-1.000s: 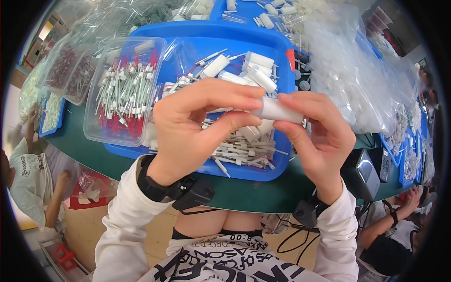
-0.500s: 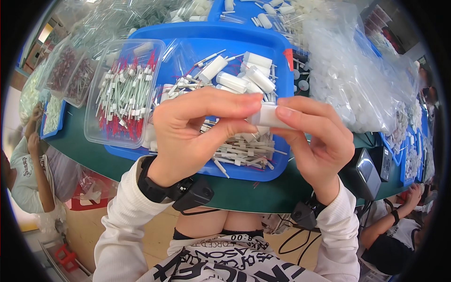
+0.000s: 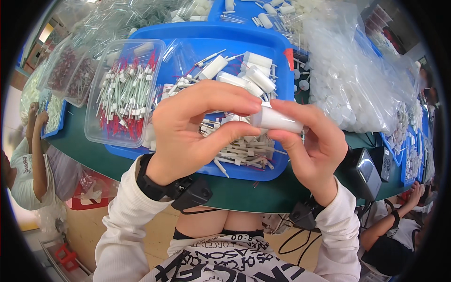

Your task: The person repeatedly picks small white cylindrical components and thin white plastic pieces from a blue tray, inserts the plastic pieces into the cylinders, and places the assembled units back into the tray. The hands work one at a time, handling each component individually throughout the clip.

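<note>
Over the near half of the blue tray (image 3: 225,34), the person holds a white cylinder (image 3: 285,121) level in mid-air. The left hand (image 3: 181,129) pinches its clear left end between thumb and fingertips; the right hand (image 3: 319,145) is clamped on it too, forefinger above and thumb below.

Under the hands, the tray carries more white cylinders (image 3: 260,77) toward its far right and a heap of thin white sticks (image 3: 239,152) at the near side. A clear tub (image 3: 110,139) overlaps the tray's left edge, full of pale sticks with red wires (image 3: 126,89). Farther left, two more clear tubs (image 3: 70,70) hold dark red pieces. On the right slumps a clear bag (image 3: 347,89) of white pieces.

Compared with half a second ago, the right fingers have slid left along the cylinder, so its right end now shows; the left pinch looks unchanged.

Bold dark lettering covers the person's shirt (image 3: 206,263), and there's small pale print on a black box (image 3: 385,164) at right.
</note>
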Available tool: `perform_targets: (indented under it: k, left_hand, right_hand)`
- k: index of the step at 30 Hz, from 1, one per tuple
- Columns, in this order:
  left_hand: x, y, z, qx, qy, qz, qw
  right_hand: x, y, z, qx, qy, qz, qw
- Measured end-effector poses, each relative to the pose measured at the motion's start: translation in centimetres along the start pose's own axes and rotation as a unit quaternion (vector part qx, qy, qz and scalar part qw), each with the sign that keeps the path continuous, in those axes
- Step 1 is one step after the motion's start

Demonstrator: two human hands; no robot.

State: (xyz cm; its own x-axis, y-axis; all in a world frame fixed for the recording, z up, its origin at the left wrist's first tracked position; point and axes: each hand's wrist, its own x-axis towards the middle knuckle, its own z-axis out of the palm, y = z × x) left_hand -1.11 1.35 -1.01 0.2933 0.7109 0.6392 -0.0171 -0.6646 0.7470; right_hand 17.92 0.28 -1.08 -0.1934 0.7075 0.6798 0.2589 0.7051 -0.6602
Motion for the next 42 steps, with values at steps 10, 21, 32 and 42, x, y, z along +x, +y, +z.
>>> perform_targets:
  k: [10,21,32,42]
  left_hand:
    - [-0.1,0.2,0.4,0.045,0.004,0.036,0.998]
    - [0.0,0.3,0.8,-0.096,0.039,-0.058,0.993]
    - [0.0,0.3,0.8,0.079,-0.003,0.021,0.997]
    - [0.6,0.4,1.6,-0.146,0.072,-0.076,0.984]
  right_hand:
    - [0.2,0.3,0.1,0.029,0.005,-0.016,0.999]
    - [0.4,-0.5,0.5,0.087,0.049,0.046,0.994]
    - [0.0,0.5,-0.2,0.021,0.012,0.004,1.0]
    - [0.1,-0.6,-0.6,0.062,-0.132,0.203,0.968]
